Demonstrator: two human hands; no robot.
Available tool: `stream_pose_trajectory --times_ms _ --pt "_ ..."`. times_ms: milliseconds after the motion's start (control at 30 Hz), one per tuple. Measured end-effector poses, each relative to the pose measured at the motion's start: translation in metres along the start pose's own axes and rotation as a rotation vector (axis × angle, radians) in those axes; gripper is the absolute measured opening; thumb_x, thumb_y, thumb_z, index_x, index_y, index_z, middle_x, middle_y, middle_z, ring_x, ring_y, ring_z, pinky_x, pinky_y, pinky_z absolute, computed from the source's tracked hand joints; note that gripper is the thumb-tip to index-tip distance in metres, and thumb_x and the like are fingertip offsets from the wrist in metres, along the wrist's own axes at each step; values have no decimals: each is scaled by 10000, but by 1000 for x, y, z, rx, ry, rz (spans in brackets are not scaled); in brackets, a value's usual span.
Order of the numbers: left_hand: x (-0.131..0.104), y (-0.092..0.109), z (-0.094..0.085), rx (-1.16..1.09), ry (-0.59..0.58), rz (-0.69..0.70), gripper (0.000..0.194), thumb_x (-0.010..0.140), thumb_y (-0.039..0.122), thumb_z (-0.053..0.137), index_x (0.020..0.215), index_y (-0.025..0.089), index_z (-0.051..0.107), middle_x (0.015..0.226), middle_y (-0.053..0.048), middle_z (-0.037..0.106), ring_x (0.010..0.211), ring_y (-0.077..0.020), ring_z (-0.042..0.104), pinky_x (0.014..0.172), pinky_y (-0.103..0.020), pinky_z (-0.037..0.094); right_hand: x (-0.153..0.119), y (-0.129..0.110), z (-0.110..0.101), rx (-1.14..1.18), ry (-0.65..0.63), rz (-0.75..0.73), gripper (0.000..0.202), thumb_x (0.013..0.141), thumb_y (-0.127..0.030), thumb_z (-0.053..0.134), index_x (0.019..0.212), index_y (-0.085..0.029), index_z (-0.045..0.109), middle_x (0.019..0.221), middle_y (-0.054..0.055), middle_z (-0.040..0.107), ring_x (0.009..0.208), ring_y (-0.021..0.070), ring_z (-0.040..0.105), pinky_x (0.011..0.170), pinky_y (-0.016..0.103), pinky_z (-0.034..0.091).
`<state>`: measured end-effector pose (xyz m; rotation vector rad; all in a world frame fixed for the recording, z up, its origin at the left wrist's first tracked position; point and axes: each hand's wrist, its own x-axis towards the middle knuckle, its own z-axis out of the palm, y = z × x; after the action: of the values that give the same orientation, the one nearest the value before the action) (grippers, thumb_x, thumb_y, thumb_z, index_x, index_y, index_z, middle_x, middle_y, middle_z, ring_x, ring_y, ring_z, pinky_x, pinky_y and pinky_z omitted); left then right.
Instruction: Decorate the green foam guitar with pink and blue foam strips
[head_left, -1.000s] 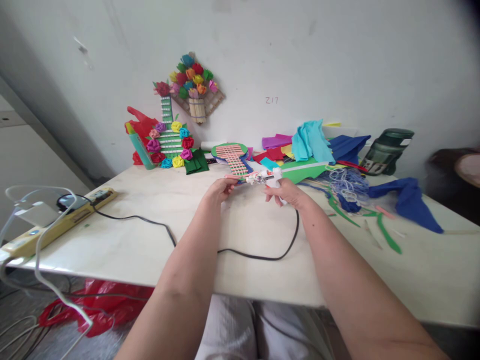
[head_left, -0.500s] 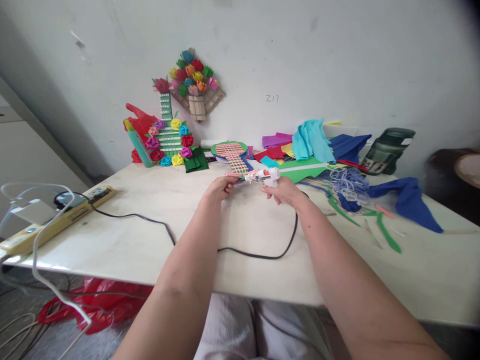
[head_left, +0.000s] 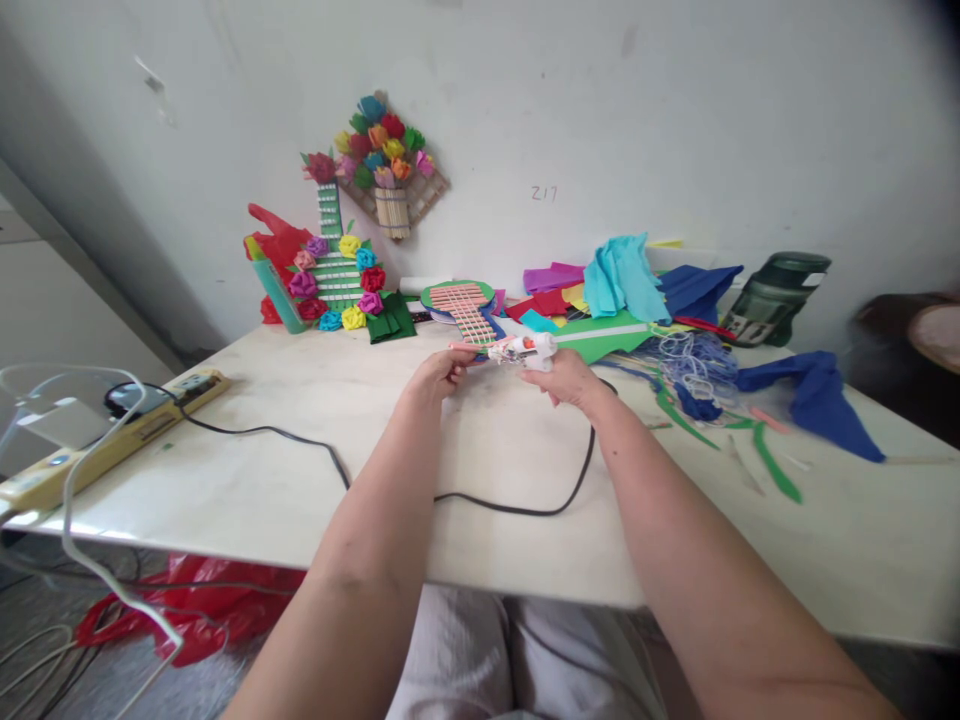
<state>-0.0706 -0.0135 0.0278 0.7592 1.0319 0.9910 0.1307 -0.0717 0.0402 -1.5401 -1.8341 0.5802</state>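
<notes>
My right hand (head_left: 566, 378) is wrapped round the handle of a white hot glue gun (head_left: 534, 350), which points left with a long pale glue stick (head_left: 600, 331) out of its back. White strands of glue cling about its nozzle. Closed in a pinch, my left hand (head_left: 441, 375) holds a thin pink stick (head_left: 463, 347) right at the nozzle; I cannot tell whether the two touch. Just behind them lies a green-backed craft piece (head_left: 459, 303) with a lattice of pink sticks and blue edging.
Coloured crepe paper (head_left: 624, 280), blue yarn (head_left: 697, 365) and green scraps (head_left: 776, 465) lie to the right by a dark green bottle (head_left: 776, 300). A paper-flower guitar (head_left: 341, 275) leans at the back left. A black cord (head_left: 525, 511) crosses the table near a power strip (head_left: 142, 430).
The camera view has shifted very slightly. Both hands, the glue gun and the pink stick stay in nearly the same place.
</notes>
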Motion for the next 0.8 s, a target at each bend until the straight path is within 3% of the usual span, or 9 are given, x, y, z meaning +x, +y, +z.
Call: stream_pose_trajectory --times_ms 200,433,567,800 --pt "0 0 0 -5 8 5 118 707 22 544 738 127 590 609 -32 619 313 21 266 294 -94 128 1 3 -2 -20 8 -28 99 668 -261 650 610 -185 625 312 -28 451 325 140 473 412 259 409" --pt "-2 0 0 7 7 12 116 703 40 550 752 135 596 621 -36 633 317 12 263 289 -101 134 1 6 -5 -12 1 -36 259 668 -264 638 438 -202 537 275 -26 414 343 134 470 438 258 406" --pt "-1 0 -1 3 8 23 120 695 36 543 740 133 596 632 -43 637 323 6 263 294 -107 120 -1 1 -6 -53 -13 -14 277 689 -270 622 438 -191 535 300 -8 441 371 144 506 477 272 438" --pt "-2 0 -1 -11 -3 23 148 684 17 519 746 127 595 639 -56 645 324 2 249 300 -112 121 -1 4 -4 52 -32 12 208 668 -265 642 507 -171 549 339 -22 462 292 104 431 351 241 390"
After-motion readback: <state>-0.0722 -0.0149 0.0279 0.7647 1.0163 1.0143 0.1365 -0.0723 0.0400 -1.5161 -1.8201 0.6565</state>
